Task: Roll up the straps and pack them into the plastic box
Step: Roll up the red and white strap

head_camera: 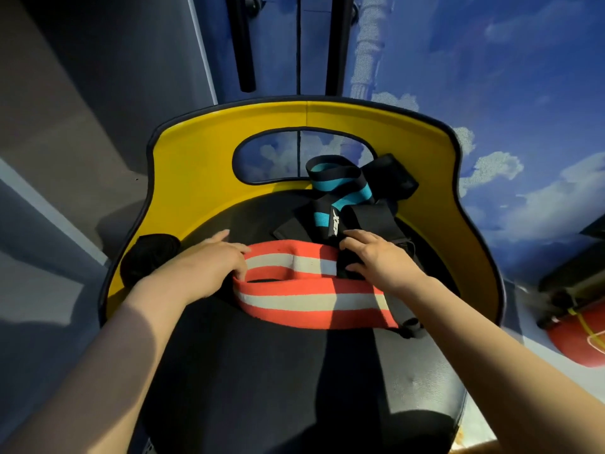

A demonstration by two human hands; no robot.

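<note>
Hands on strap, chair seat, mid-frame.
Left hand and right hand, fingers curled, grip the red-and-white striped elastic strap; bare black seat below.

Both bare forearms reach forward from near edge. Left hand palm down, fingers curled at the tips, gripping. Right hand palm down, fingers bent, thumb tucked, gripping.

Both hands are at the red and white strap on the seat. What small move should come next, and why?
Probably start rolling the red and white strap from its left end: it lies unrolled, with the left hand on that end and the right hand holding its black end.
</note>
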